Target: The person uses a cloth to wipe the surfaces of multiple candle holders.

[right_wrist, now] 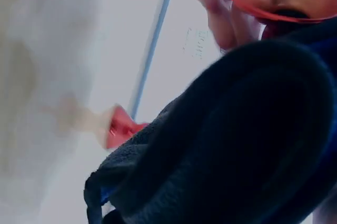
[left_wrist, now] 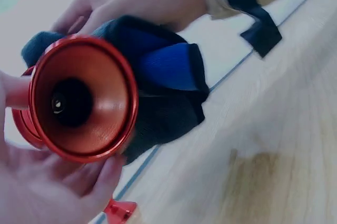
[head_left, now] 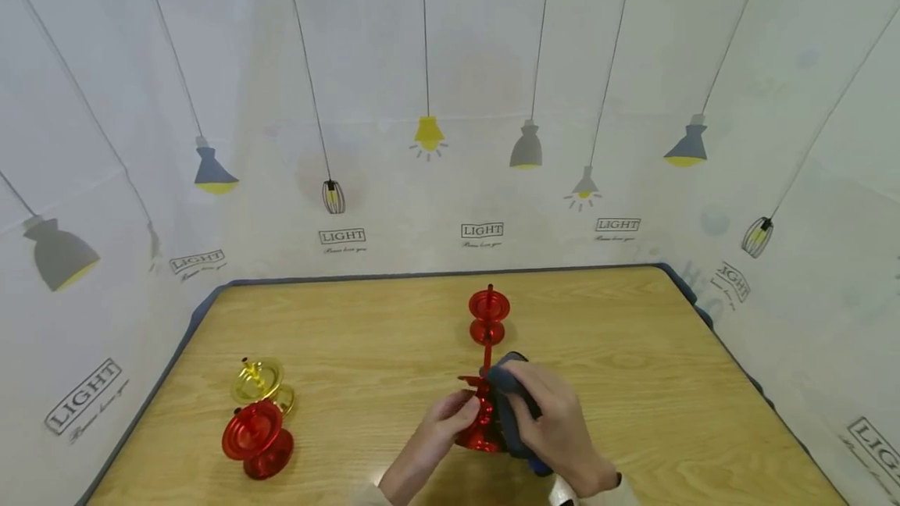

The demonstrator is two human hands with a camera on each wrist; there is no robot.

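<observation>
A shiny red metal candlestick [head_left: 482, 436] with a thin upright spike is held above the wooden table by my left hand [head_left: 443, 429], whose thumb and fingers grip its stem and base. In the left wrist view the hollow underside of the candlestick [left_wrist: 108, 100] faces the camera, with a dark centre. My right hand [head_left: 562, 424] pinches a dark blue cloth [head_left: 516, 424] against the right side of the candlestick, close under the spike. The bunched cloth [right_wrist: 226, 145] fills much of the right wrist view and hides the right fingers there.
Another red candlestick [head_left: 488, 308] stands farther back on the table [head_left: 366, 350]. At the left, a red candlestick [head_left: 255, 432] stands in front of a gold one [head_left: 257, 381]. A white sheet [head_left: 394, 209] printed with lamps surrounds the table's back and sides.
</observation>
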